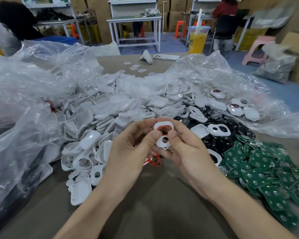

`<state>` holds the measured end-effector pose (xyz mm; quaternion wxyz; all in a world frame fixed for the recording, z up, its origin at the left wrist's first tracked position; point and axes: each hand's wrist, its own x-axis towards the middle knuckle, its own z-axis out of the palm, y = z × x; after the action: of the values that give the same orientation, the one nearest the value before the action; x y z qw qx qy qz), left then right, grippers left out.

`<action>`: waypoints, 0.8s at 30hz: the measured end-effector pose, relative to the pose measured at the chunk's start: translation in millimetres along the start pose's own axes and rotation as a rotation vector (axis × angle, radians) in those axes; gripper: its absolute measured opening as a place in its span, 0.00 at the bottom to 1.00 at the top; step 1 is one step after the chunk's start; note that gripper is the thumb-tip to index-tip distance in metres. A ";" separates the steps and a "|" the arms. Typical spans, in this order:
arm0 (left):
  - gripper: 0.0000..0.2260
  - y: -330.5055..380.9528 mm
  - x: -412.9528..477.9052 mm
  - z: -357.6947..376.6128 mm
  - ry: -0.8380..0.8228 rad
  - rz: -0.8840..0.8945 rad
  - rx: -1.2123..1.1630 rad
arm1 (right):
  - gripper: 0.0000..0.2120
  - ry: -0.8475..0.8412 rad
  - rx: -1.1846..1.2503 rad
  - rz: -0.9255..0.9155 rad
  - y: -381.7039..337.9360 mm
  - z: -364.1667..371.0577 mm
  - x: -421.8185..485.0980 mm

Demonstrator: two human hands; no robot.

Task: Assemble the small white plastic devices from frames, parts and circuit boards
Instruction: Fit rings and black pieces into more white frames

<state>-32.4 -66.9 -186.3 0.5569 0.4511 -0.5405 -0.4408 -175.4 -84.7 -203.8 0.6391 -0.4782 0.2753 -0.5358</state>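
Both my hands hold one small white plastic frame (163,135) above the table's middle. It has a red ring around its upper opening and a round hole lower down. My left hand (128,149) grips its left side, thumb pressed on the front. My right hand (185,149) grips its right side, thumb on the front too. A big heap of white shells and frames (110,107) lies behind and to the left. Green circuit boards (266,169) are piled at the right. Black round parts (214,135) lie between them. Loose red rings (154,160) sit under my hands.
Crumpled clear plastic bags (33,83) spread over the left and the right back of the brown table (154,204). Several assembled devices (240,109) lie on the right bag. A phone (166,57) and a yellow drink cup (197,40) stand at the far edge. People sit beyond.
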 end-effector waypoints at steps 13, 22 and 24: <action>0.11 2.2 2.0 -4.6 -0.029 -0.132 -0.086 | 0.14 -0.042 -0.047 0.025 0.6 0.4 -1.4; 0.07 0.5 -4.0 -0.5 0.049 -0.075 0.057 | 0.12 -0.038 -0.468 -0.134 0.2 4.1 -9.7; 0.07 1.1 -4.9 1.5 0.080 -0.052 0.079 | 0.12 -0.048 -0.520 -0.152 -0.5 3.8 -10.3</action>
<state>-34.1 -61.9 -186.2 0.5482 0.5038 -0.5227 -0.4152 -175.2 -73.7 -203.5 0.4592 -0.6582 0.3519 -0.4818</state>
